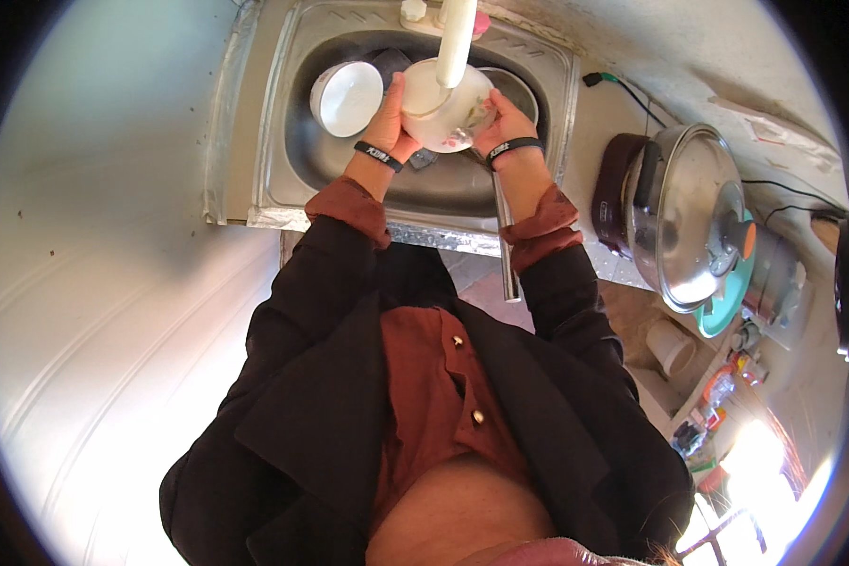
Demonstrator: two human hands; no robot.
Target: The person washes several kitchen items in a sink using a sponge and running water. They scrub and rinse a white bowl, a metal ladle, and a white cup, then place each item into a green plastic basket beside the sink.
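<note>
Both hands hold a white bowl with a floral pattern (447,127) under the white faucet spout (457,46), above the stainless steel sink (439,187). My left hand (390,124) grips the bowl's left side, thumb up along it. My right hand (506,122) grips its right side. To the left in the basin a second white bowl (347,99) lies tilted, its inside showing. Behind my right hand is a metal pan (523,92), partly hidden; a steel handle (507,247) sticks out over the sink's front edge.
Right of the sink stand a large pot with a steel lid (700,219), a turquoise plastic item (729,301) and a black cable (637,99). A white bin (671,347) is lower right. A pale wall panel (113,212) closes the left side.
</note>
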